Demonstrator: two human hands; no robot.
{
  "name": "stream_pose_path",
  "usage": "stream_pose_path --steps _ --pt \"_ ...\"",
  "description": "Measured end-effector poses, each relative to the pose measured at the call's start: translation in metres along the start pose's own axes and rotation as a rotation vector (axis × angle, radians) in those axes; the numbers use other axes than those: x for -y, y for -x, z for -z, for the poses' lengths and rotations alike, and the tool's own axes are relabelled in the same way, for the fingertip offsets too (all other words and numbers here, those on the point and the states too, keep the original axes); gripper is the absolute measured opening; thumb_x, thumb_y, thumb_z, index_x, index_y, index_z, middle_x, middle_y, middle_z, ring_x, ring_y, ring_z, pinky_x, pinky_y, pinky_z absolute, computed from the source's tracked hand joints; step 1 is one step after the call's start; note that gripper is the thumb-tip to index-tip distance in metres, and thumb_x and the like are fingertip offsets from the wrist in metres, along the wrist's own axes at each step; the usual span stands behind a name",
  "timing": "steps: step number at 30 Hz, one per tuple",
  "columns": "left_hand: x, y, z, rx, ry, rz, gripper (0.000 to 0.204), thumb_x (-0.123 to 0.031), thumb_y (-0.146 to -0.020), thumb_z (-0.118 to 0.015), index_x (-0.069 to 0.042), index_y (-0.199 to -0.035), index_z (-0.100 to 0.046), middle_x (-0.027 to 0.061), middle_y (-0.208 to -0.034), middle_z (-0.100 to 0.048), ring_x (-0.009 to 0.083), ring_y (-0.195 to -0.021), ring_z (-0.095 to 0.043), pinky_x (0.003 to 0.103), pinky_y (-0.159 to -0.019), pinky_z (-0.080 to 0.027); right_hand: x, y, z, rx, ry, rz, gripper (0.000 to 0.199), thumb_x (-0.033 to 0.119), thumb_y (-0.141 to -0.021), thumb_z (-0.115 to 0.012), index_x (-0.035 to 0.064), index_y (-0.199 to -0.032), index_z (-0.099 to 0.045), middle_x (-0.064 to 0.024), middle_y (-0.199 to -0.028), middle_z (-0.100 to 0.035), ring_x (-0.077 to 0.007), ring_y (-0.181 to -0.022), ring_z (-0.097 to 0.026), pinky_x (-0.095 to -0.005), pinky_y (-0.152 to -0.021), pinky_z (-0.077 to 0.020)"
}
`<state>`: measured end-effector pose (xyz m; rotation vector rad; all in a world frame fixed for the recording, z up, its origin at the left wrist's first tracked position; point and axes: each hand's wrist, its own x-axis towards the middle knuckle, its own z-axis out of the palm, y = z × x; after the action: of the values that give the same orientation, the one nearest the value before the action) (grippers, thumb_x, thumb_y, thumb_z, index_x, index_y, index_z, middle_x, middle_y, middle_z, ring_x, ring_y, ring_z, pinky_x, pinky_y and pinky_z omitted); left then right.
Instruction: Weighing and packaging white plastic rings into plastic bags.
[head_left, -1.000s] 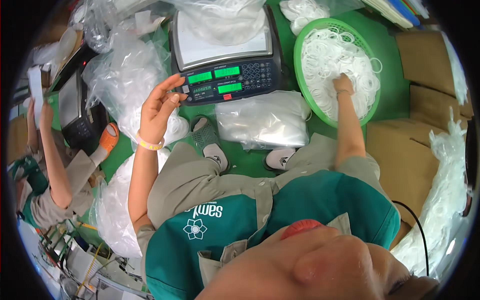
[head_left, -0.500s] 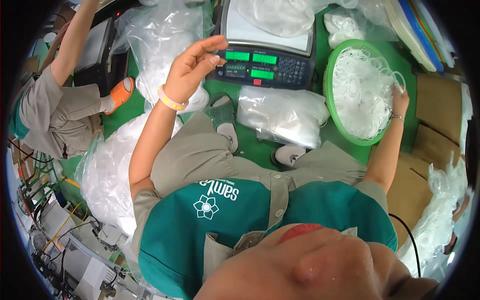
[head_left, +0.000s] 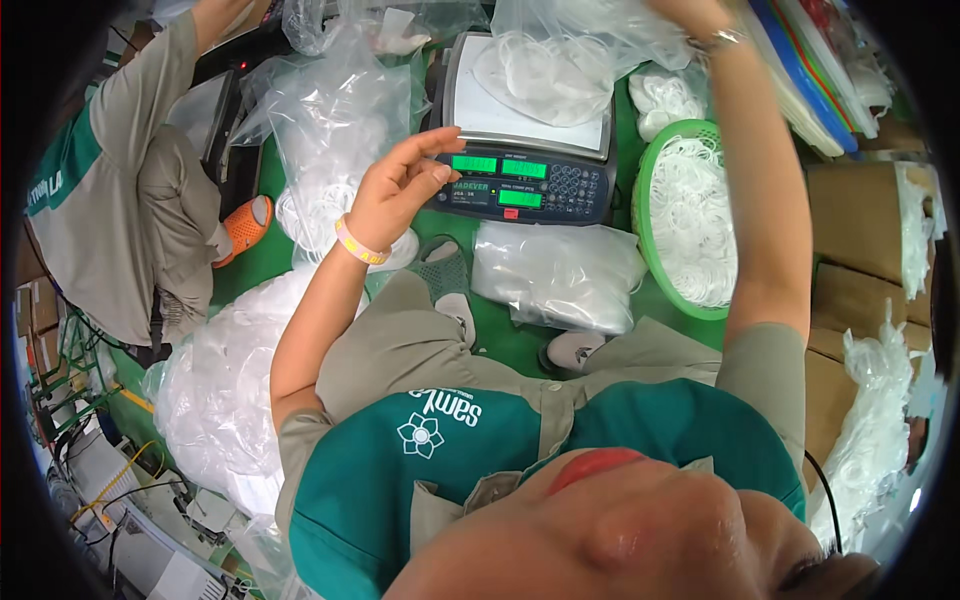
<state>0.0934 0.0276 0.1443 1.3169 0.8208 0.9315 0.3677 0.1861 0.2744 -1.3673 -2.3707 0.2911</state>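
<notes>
I judge the weighing to be partway through: a clear bag of white rings [head_left: 545, 75] already lies on the pan of the digital scale [head_left: 525, 150], whose green displays are lit, so the loading looks done for this bag and what is left is to settle the weight and seal or set it aside. My left hand [head_left: 400, 190] hangs just in front of the scale's keypad, fingers loosely curled and apart, holding nothing, the thumb close to the left end of the panel but, as far as I can make out, not pressing it. My right hand [head_left: 690, 12] is up at the top edge, above the bag on the pan; it is cut off by the rim of the view, so I cannot tell whether it grips the bag's mouth or simply rests on the plastic. The green plastic basket [head_left: 640, 215] to the right of the scale is well filled with loose white rings, so there is plenty of stock left to bag. Just in front of the scale, between it and my knees, lies a filled bag of rings [head_left: 560, 275], flat on the green floor [head_left: 510, 345]. More full clear bags [head_left: 330, 130] are heaped to the left of the scale, and a big one sits beside my left leg. A co-worker's sleeve [head_left: 130, 110] shows at far left.
</notes>
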Motion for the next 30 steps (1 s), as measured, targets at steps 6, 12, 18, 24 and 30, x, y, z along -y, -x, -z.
stream_pose_path --steps 6,12,18,24,30 --pt "0.001 0.003 0.003 0.003 0.041 -0.003 0.037 -0.004 -0.082 -0.048 0.0 -0.118 -0.042 0.0102 -0.11 -0.051 0.0114 -0.088 -0.052 0.024 -0.079 -0.042 -0.015 -0.012 -0.05 -0.049 0.111 -0.143 0.029 0.014 -0.061 -0.06 0.003 -0.088 -0.057 -0.0184 -0.08 -0.059 -0.0313 -0.076 -0.057 -0.0364 -0.066 -0.0444" --pt "-0.002 0.001 0.004 -0.001 0.046 0.013 0.036 -0.005 -0.083 -0.048 0.0 -0.117 -0.043 0.0103 -0.11 -0.05 0.0123 -0.09 -0.051 0.025 -0.08 -0.041 -0.026 0.014 -0.017 -0.68 -0.188 -0.087 0.012 0.01 -0.07 -0.06 0.0015 -0.076 -0.055 -0.0066 -0.068 -0.056 -0.0152 -0.061 -0.053 -0.0264 -0.055 -0.0409" --pt "-0.004 -0.003 0.0 0.016 -0.01 0.008 0.035 -0.002 -0.082 -0.046 0.0 -0.117 -0.043 0.0104 -0.111 -0.051 0.0117 -0.088 -0.052 0.024 -0.08 -0.041 -0.101 0.126 0.011 -0.637 -0.434 -0.628 0.028 0.021 -0.073 -0.06 0.0002 -0.092 -0.06 0.0007 -0.076 -0.059 -0.0075 -0.062 -0.049 -0.0209 -0.058 -0.0384" --pt "0.006 -0.005 -0.005 0.01 -0.118 0.038 0.034 -0.006 -0.083 -0.047 0.0 -0.116 -0.044 0.0112 -0.11 -0.052 0.0116 -0.085 -0.054 0.023 -0.072 -0.04 -0.249 0.299 -0.106 -0.117 0.109 -1.054 0.053 0.05 -0.063 -0.063 -0.0009 -0.078 -0.059 -0.0169 -0.071 -0.06 -0.0274 -0.068 -0.058 -0.0347 -0.064 -0.044" --pt "0.008 -0.01 -0.012 -0.006 -0.148 0.098 0.034 -0.007 -0.082 -0.048 0.0 -0.116 -0.045 0.0124 -0.109 -0.053 0.0115 -0.083 -0.054 0.023 -0.074 -0.04 -0.242 0.369 -0.182 -0.006 0.047 -0.975 0.069 0.044 -0.054 -0.072 -0.0016 -0.102 -0.05 -0.0215 -0.104 -0.052 -0.0288 -0.091 -0.054 -0.0335 -0.079 -0.0424"
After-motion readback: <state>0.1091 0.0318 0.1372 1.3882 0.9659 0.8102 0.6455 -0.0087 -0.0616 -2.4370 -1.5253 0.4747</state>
